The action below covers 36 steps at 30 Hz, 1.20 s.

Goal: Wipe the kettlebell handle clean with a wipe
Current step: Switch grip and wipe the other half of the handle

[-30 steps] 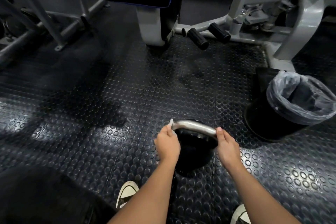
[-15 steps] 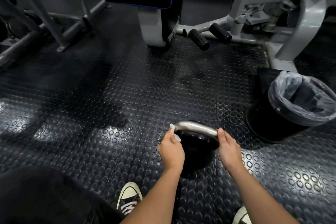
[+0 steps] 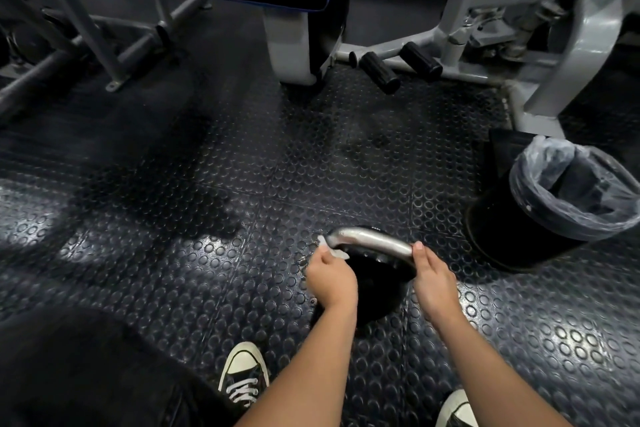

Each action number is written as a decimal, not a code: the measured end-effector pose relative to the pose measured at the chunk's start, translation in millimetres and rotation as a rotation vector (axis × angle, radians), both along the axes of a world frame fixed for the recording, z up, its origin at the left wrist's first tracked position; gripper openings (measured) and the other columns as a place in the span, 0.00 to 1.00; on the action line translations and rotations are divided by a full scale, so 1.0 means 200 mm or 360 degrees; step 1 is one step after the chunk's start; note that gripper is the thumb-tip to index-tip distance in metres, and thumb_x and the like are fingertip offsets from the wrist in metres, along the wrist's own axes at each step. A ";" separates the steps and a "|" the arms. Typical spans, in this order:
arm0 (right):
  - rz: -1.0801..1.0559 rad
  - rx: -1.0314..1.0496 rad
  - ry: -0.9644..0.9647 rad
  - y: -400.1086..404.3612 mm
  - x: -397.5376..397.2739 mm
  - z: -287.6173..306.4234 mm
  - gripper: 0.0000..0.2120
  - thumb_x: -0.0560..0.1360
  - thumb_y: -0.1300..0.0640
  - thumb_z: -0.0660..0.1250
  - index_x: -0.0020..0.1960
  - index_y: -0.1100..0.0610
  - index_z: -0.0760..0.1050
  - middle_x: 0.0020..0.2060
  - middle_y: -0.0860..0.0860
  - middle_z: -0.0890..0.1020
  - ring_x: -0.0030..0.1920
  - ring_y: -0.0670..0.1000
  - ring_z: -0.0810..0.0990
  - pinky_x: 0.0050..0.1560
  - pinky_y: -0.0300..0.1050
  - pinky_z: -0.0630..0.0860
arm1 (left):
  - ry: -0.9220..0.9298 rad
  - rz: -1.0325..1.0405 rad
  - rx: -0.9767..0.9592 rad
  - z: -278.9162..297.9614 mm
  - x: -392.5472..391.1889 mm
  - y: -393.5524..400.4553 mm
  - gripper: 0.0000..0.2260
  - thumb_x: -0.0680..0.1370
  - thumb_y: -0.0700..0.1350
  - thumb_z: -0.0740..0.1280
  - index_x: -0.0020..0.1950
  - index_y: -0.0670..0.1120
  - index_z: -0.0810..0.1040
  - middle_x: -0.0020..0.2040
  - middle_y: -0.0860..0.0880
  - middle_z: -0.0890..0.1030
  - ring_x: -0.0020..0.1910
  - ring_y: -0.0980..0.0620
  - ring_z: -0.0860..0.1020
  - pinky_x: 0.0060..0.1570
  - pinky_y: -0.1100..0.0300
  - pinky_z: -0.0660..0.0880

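A black kettlebell [image 3: 377,281] stands on the studded rubber floor in front of me, its bare steel handle [image 3: 372,240] arching across the top. My left hand [image 3: 330,279] holds a small white wipe [image 3: 331,248] wrapped around the left end of the handle, where it curves down. My right hand [image 3: 433,276] grips the right end of the handle, thumb on top. Most of the wipe is hidden inside my left hand.
A black bin with a clear liner [image 3: 568,198] stands just right of the kettlebell. Grey gym machine frames [image 3: 485,21] with black foot pegs [image 3: 379,72] and a dark seat pad fill the back. My two sneakers [image 3: 244,374] are at the bottom.
My left hand has slid the wipe a little down the left bend of the handle. The right hand keeps its hold, and the view has drifted slightly.
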State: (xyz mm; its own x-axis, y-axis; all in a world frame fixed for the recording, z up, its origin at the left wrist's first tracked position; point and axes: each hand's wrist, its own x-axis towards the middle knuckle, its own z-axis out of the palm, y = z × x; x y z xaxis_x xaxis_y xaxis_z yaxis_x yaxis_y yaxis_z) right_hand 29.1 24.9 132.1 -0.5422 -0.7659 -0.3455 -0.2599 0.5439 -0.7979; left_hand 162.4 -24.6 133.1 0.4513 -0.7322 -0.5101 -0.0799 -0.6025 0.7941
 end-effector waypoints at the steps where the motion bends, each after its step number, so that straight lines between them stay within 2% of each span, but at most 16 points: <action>1: 0.0009 0.0002 0.0001 0.00 0.00 0.00 0.26 0.81 0.38 0.51 0.69 0.51 0.73 0.63 0.51 0.78 0.65 0.53 0.73 0.67 0.50 0.66 | -0.0011 0.0026 0.0006 0.01 0.00 -0.04 0.17 0.90 0.45 0.59 0.64 0.39 0.85 0.60 0.39 0.85 0.58 0.38 0.81 0.52 0.54 0.71; 3: 0.0000 -0.0007 -0.0003 0.01 0.00 0.00 0.26 0.81 0.38 0.51 0.69 0.51 0.73 0.63 0.51 0.78 0.65 0.53 0.73 0.67 0.50 0.65 | -0.0013 0.0029 -0.0043 0.03 0.01 -0.08 0.17 0.90 0.47 0.58 0.63 0.41 0.85 0.56 0.42 0.85 0.53 0.42 0.79 0.52 0.54 0.71; 6: -0.0026 -0.0009 0.0004 0.01 0.01 0.00 0.26 0.81 0.38 0.50 0.70 0.51 0.73 0.64 0.51 0.77 0.66 0.53 0.72 0.67 0.50 0.64 | -0.0043 -0.0040 -0.0046 -0.01 0.00 -0.06 0.18 0.90 0.46 0.58 0.60 0.40 0.86 0.54 0.41 0.86 0.55 0.39 0.83 0.51 0.52 0.74; 11: -0.0018 -0.0024 -0.0007 0.00 0.02 0.02 0.25 0.82 0.39 0.51 0.69 0.51 0.73 0.63 0.52 0.77 0.61 0.50 0.72 0.64 0.48 0.65 | 0.0305 0.0170 0.0200 -0.05 -0.03 -0.04 0.17 0.89 0.47 0.61 0.59 0.39 0.86 0.55 0.39 0.86 0.58 0.36 0.83 0.61 0.45 0.81; 13: -0.0021 -0.0016 0.0000 0.00 0.01 0.01 0.25 0.82 0.39 0.51 0.69 0.52 0.73 0.63 0.52 0.77 0.60 0.50 0.72 0.64 0.47 0.65 | 0.0409 0.0280 0.0222 -0.04 -0.03 -0.08 0.17 0.89 0.47 0.62 0.50 0.41 0.85 0.51 0.41 0.86 0.55 0.38 0.84 0.61 0.45 0.82; 15: -0.0025 0.0001 0.0003 0.01 0.01 0.01 0.26 0.81 0.38 0.51 0.70 0.51 0.72 0.65 0.52 0.76 0.65 0.53 0.72 0.66 0.49 0.64 | 0.0414 0.0271 0.0197 -0.01 -0.03 -0.08 0.18 0.89 0.48 0.62 0.43 0.44 0.83 0.50 0.41 0.87 0.52 0.39 0.85 0.56 0.47 0.83; 18: -0.0034 0.0004 0.0008 0.01 0.01 0.00 0.27 0.81 0.36 0.50 0.69 0.50 0.73 0.65 0.52 0.77 0.66 0.54 0.72 0.67 0.51 0.65 | 0.0396 0.0247 0.0210 -0.02 -0.04 -0.06 0.17 0.89 0.47 0.61 0.51 0.40 0.86 0.50 0.40 0.86 0.52 0.38 0.85 0.56 0.46 0.83; 22: -0.0032 -0.0005 -0.0001 0.01 0.02 0.02 0.25 0.82 0.39 0.51 0.69 0.51 0.73 0.63 0.53 0.77 0.62 0.52 0.72 0.62 0.46 0.64 | 0.0468 0.0363 0.0328 -0.06 -0.03 -0.10 0.15 0.87 0.49 0.65 0.52 0.40 0.86 0.52 0.38 0.87 0.54 0.35 0.86 0.60 0.42 0.83; 25: -0.0034 -0.0004 0.0004 0.01 0.02 0.03 0.24 0.82 0.40 0.51 0.69 0.52 0.73 0.63 0.53 0.77 0.60 0.51 0.72 0.60 0.44 0.62 | 0.0519 0.0374 0.0286 -0.06 -0.04 -0.09 0.15 0.87 0.47 0.66 0.42 0.47 0.81 0.47 0.41 0.87 0.50 0.39 0.87 0.58 0.46 0.85; 29: -0.0025 -0.0010 -0.0006 0.01 0.02 0.02 0.24 0.82 0.40 0.51 0.68 0.51 0.74 0.62 0.52 0.78 0.57 0.48 0.71 0.59 0.43 0.63 | 0.0642 0.0456 0.0304 -0.07 -0.03 -0.10 0.13 0.87 0.46 0.66 0.48 0.40 0.83 0.50 0.40 0.88 0.50 0.40 0.87 0.53 0.49 0.84; 31: -0.0029 -0.0006 -0.0010 0.00 0.02 0.02 0.24 0.82 0.39 0.51 0.69 0.51 0.73 0.63 0.52 0.77 0.62 0.51 0.72 0.60 0.44 0.62 | 0.0678 0.0543 0.0309 -0.08 0.00 -0.13 0.14 0.86 0.45 0.67 0.44 0.40 0.81 0.47 0.40 0.87 0.47 0.40 0.86 0.46 0.53 0.80; 33: -0.0045 -0.0003 -0.0011 0.00 0.01 0.02 0.25 0.82 0.39 0.52 0.71 0.52 0.71 0.66 0.52 0.76 0.67 0.53 0.71 0.64 0.45 0.62 | 0.0691 0.0508 0.0288 -0.06 0.00 -0.12 0.14 0.87 0.43 0.66 0.41 0.42 0.80 0.40 0.44 0.84 0.43 0.42 0.86 0.42 0.57 0.79; 36: -0.0052 0.0005 -0.0020 0.01 0.02 0.02 0.26 0.81 0.39 0.52 0.72 0.53 0.70 0.69 0.52 0.74 0.70 0.53 0.69 0.68 0.47 0.61 | 0.0710 0.0417 0.0295 -0.04 -0.02 -0.09 0.15 0.87 0.43 0.65 0.40 0.45 0.78 0.37 0.47 0.81 0.43 0.42 0.86 0.46 0.55 0.80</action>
State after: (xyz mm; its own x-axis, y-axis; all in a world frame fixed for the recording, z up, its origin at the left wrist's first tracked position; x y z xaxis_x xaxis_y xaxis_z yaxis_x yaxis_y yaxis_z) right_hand 33.0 26.1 135.4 -0.5627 -0.7466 -0.3548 -0.2320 0.5546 -0.7991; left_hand 158.6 -42.1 124.8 0.3168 -0.5040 -0.8035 0.4119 -0.6900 0.5952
